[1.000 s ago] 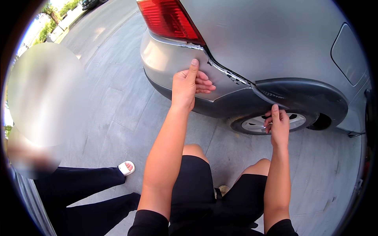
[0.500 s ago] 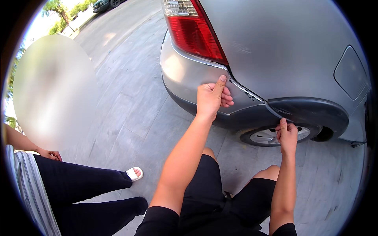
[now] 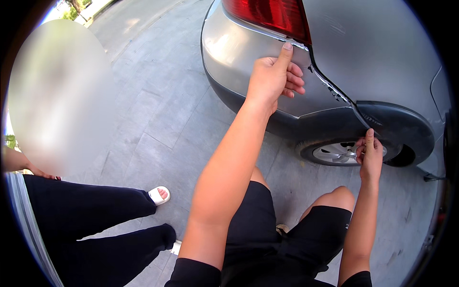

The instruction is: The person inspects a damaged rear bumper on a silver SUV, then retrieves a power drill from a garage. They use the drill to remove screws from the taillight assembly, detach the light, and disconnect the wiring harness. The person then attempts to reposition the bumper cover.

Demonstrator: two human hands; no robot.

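A silver car's rear bumper (image 3: 239, 57) has a gap along its upper seam, with chipped, flaking edges below the red tail light (image 3: 272, 16). My left hand (image 3: 277, 79) is raised in front of the bumper. Its thumb points up near the seam under the light, its other fingers loosely curled and apart, with nothing seen in them. Lower right, my right hand (image 3: 369, 155) is closed at the lower edge of the black wheel arch trim (image 3: 399, 119). The thumb reaches the corner where trim and bumper meet; what lies between the fingers, if anything, is hidden.
The rear wheel (image 3: 334, 153) is just behind my right hand. To my left stands a person in dark trousers (image 3: 91, 205) and white slippers (image 3: 159, 195). Grey paving (image 3: 148, 129) runs under us to a road at the upper left.
The view has shifted, so the car sits higher and further right. My left hand has risen closer to the tail light, its fingers a little looser. My right hand stays at the wheel arch.
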